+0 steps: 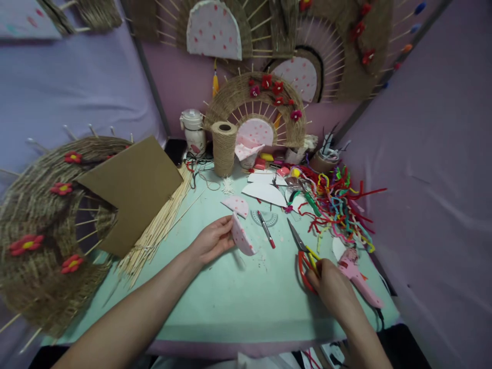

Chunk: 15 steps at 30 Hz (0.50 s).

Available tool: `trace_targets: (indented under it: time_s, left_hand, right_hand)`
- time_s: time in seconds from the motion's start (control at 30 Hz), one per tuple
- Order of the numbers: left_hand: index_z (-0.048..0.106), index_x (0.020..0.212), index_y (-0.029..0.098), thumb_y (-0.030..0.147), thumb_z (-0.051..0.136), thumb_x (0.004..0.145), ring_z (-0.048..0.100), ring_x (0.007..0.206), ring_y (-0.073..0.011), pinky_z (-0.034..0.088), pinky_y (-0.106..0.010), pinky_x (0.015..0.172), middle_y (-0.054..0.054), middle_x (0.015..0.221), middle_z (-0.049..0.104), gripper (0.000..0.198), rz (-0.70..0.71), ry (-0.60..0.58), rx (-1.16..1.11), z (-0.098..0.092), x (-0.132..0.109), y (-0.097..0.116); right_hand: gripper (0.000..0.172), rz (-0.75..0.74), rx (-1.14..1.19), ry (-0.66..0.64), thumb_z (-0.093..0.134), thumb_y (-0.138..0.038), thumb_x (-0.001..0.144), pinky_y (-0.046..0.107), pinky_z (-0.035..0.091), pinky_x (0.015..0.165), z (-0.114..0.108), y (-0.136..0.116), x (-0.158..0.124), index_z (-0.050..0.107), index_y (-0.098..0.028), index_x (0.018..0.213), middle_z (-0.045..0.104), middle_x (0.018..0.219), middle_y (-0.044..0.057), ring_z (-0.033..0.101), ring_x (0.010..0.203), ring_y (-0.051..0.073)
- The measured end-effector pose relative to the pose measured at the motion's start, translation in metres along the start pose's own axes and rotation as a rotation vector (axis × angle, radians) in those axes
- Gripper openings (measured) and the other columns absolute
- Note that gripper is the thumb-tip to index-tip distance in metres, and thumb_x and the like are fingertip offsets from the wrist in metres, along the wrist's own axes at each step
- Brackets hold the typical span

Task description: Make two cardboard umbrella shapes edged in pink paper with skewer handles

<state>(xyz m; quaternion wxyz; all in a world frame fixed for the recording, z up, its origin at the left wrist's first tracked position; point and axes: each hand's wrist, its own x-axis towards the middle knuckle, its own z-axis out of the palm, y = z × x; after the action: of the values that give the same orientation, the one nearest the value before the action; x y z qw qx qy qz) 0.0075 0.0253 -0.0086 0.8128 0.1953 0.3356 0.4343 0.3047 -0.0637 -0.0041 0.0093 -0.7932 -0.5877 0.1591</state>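
My left hand [210,240] pinches a pink dotted half-round piece [243,238] and holds it tilted just above the pale green table [230,302]. My right hand [331,288] is curled around the red and yellow handles of a pair of scissors [302,248] that lies on the table with its blades pointing away from me. A red pen [266,229] and a clear protractor [264,217] lie between the two hands. A second pink dotted half-round [237,205] lies flat just beyond the held one.
A pink glue gun [359,277] lies right of my right hand. Tangled coloured pipe cleaners [334,200] fill the right side. A twine spool [224,147], cardboard sheet [132,189], bamboo sticks [157,225] and woven fans with red flowers [42,225] stand left and behind.
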Motion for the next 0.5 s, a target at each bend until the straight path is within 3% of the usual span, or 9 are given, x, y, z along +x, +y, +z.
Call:
trace_targets:
  time_s: [0.1, 0.17, 0.27, 0.33, 0.4, 0.5]
  left_hand:
    - [0.067, 0.091, 0.012, 0.02, 0.067, 0.081, 0.062, 0.075, -0.0137, 0.054, -0.035, 0.081, -0.006, 0.082, 0.063, 0.013, 0.004, -0.031, 0.03, 0.002, -0.003, 0.0]
    - [0.067, 0.09, 0.012, 0.021, 0.07, 0.078, 0.061, 0.073, -0.0132, 0.053, -0.038, 0.083, -0.005, 0.081, 0.063, 0.015, 0.0, -0.055, 0.046, 0.003, -0.004, -0.001]
    - [0.068, 0.088, 0.013, 0.024, 0.073, 0.076, 0.059, 0.072, -0.0118, 0.052, -0.041, 0.085, -0.004, 0.08, 0.062, 0.018, -0.001, -0.088, 0.074, 0.003, -0.007, -0.003]
    - [0.068, 0.087, 0.013, 0.026, 0.075, 0.074, 0.059, 0.071, -0.0113, 0.051, -0.041, 0.087, -0.003, 0.08, 0.061, 0.019, 0.001, -0.109, 0.087, 0.004, -0.008, -0.004]
    - [0.068, 0.086, 0.014, 0.027, 0.077, 0.071, 0.059, 0.073, -0.012, 0.05, -0.041, 0.087, -0.003, 0.08, 0.061, 0.022, 0.001, -0.127, 0.093, 0.005, -0.009, -0.005]
    - [0.068, 0.085, 0.014, 0.028, 0.08, 0.067, 0.061, 0.075, -0.0134, 0.051, -0.037, 0.083, -0.003, 0.083, 0.062, 0.025, -0.002, -0.135, 0.1, 0.005, -0.011, -0.006]
  right_hand:
    - [0.018, -0.009, 0.181, -0.008, 0.047, -0.038, 0.08, 0.028, 0.04, 0.052, -0.002, 0.003, -0.009, 0.05, -0.02, 0.077, 0.061, 0.06, 0.004, 0.058, 0.054, 0.019]
    - [0.027, -0.089, 0.385, -0.017, 0.049, -0.044, 0.078, 0.027, 0.042, 0.05, -0.001, -0.002, -0.018, 0.053, -0.019, 0.086, 0.063, 0.064, 0.003, 0.058, 0.054, 0.019]
    - [0.044, -0.258, 0.644, -0.02, 0.057, -0.046, 0.075, 0.026, 0.051, 0.064, 0.004, -0.02, -0.032, 0.051, -0.018, 0.109, 0.067, 0.084, 0.005, 0.064, 0.071, 0.019]
    - [0.052, -0.33, 0.678, 0.013, 0.065, -0.043, 0.072, 0.026, 0.052, 0.074, 0.008, -0.035, -0.038, 0.049, -0.019, 0.115, 0.066, 0.094, 0.006, 0.064, 0.083, 0.02]
    - [0.049, -0.386, 0.647, 0.079, 0.068, -0.04, 0.072, 0.026, 0.052, 0.076, 0.011, -0.047, -0.04, 0.051, -0.02, 0.114, 0.065, 0.097, 0.006, 0.064, 0.086, 0.02]
    - [0.033, -0.487, 0.584, 0.167, 0.064, -0.035, 0.077, 0.025, 0.052, 0.068, 0.013, -0.059, -0.037, 0.056, -0.021, 0.105, 0.064, 0.09, 0.005, 0.062, 0.078, 0.019]
